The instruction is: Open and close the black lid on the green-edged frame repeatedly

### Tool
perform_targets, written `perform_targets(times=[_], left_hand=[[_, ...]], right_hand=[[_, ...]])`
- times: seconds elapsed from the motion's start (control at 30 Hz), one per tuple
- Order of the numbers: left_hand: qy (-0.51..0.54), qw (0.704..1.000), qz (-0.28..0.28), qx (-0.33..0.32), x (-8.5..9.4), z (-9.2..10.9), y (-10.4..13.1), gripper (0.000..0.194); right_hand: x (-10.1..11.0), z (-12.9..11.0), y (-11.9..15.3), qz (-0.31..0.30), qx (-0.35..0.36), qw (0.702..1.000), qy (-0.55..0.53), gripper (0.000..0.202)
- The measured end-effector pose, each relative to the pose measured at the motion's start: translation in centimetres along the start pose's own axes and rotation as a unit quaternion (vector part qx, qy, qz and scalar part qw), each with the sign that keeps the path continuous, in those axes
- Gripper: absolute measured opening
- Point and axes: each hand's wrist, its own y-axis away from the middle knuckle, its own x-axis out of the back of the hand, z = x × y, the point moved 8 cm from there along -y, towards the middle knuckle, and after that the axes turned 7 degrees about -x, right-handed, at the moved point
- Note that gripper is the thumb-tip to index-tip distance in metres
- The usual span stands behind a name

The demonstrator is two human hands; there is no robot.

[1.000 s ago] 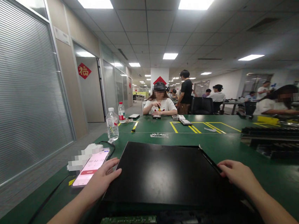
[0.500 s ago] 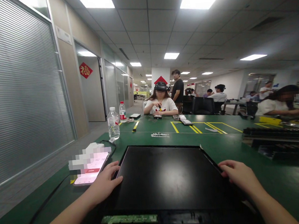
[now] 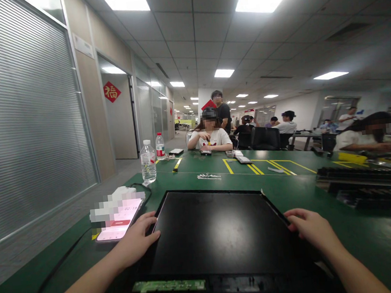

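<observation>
A black flat display panel (image 3: 221, 236) lies in front of me, a soft reflection of light on its dark screen. Along its near edge runs a green circuit board strip (image 3: 169, 286). My left hand (image 3: 144, 232) grips the panel's left edge, with thumb and fingers at the rim. On the opposite side, my right hand (image 3: 305, 224) has its bent fingers on the right edge, fingertips partly hidden by the frame. A lit smartphone (image 3: 121, 222) stands tilted just beyond my left wrist.
The green table (image 3: 171, 183) carries a clear water bottle (image 3: 148, 162), a red-capped bottle (image 3: 160, 146) and yellow tape marks. Stacked dark strips (image 3: 354, 186) lie at right. A seated co-worker (image 3: 210, 133) faces me across the table; another person (image 3: 224, 113) stands behind.
Both my hands and the panel stay practically where they were. In the background, the standing person has moved left, behind the seated co-worker.
</observation>
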Motion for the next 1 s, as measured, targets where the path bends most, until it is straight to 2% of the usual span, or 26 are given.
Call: perform_targets(times=[0.2, 0.33, 0.53, 0.7, 0.9, 1.0], left_hand=[[-0.096, 0.995, -0.035, -0.001, -0.4, 0.5, -0.1, 0.049], [-0.137, 0.989, -0.045, -0.028, -0.2, 1.6, 0.0, 0.057], [-0.176, 0.978, -0.059, -0.089, 0.9, 3.5, 0.5, 0.048], [-0.158, 0.97, -0.127, -0.136, 0.7, 4.4, 1.4, 0.05], [-0.132, 0.956, -0.227, -0.129, -0.2, 5.3, 2.5, 0.058], [-0.13, 0.952, -0.248, -0.125, -0.5, 5.4, 2.8, 0.056]], right_hand=[[-0.1, 0.0, -0.1, 0.007, 0.0, 1.0, 0.014, 0.035], [-0.1, -0.1, -0.1, 0.018, 0.004, 1.0, 0.02, 0.034], [-0.3, 0.0, 0.0, 0.021, 0.004, 1.0, 0.015, 0.034], [-0.5, 0.1, -0.4, 0.019, 0.004, 1.0, 0.023, 0.035], [-0.6, 0.0, -0.5, 0.017, 0.005, 0.999, 0.033, 0.035], [-0.7, 0.1, -0.6, 0.014, 0.003, 0.999, 0.03, 0.035]])
